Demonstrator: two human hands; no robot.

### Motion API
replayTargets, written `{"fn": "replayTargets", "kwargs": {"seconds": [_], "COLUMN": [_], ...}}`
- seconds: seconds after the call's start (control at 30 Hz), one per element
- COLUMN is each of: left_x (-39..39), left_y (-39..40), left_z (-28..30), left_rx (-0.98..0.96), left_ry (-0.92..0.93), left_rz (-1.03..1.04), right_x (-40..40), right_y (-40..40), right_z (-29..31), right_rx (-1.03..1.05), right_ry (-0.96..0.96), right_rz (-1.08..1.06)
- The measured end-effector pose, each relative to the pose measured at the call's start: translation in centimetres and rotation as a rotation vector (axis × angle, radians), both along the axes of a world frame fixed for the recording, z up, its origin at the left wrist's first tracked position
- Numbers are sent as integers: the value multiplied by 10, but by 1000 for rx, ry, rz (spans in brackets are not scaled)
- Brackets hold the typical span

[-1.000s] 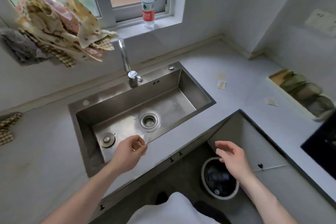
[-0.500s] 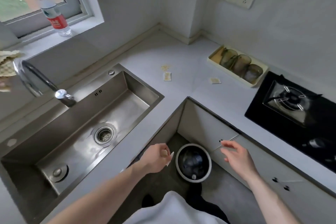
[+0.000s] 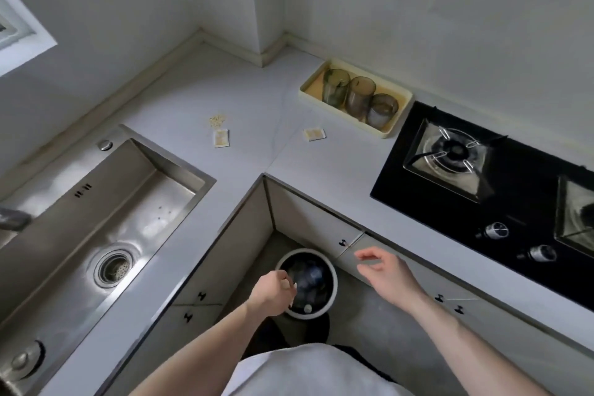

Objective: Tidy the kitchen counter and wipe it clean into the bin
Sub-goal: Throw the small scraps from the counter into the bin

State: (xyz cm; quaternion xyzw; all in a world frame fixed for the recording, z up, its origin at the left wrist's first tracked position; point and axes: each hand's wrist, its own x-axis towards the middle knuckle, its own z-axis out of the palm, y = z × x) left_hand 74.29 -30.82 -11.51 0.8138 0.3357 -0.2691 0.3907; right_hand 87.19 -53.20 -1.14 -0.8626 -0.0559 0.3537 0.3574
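My counter (image 3: 321, 167) is light grey. The sink (image 3: 96, 212) is shiny silver. The stove (image 3: 488, 177) is black. The tray (image 3: 403, 106) is pale yellow. My bin (image 3: 334, 276) has a white rim, dark inside.

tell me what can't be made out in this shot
Head view only:
- What the left hand pinches over the bin: too small, hidden by its fingers.
- Bin contents: dark, blurred.
- Faucet: cut off by the left edge.
- Second burner: cut off by the right edge.
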Motion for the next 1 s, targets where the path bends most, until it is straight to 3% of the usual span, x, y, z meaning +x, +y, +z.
{"fn": "replayTargets", "kwargs": {"seconds": [0.43,0.7,0.83,1.0], "left_x": [31,37,32,13], "left_y": [-22,-27,-24,-12], "left_z": [-44,-56,-60,-48], "left_rx": [35,19,44,78], "left_ry": [163,68,154,142], "left_rz": [-9,122,0,17], "right_x": [21,19,18,21], "right_y": [-30,-54,-54,-44], "right_z": [-16,-28,-30,-28], "right_rx": [-53,-71,-58,-4], "right_ry": [31,63,62,46], "right_rz": [16,9,4,-3]}}
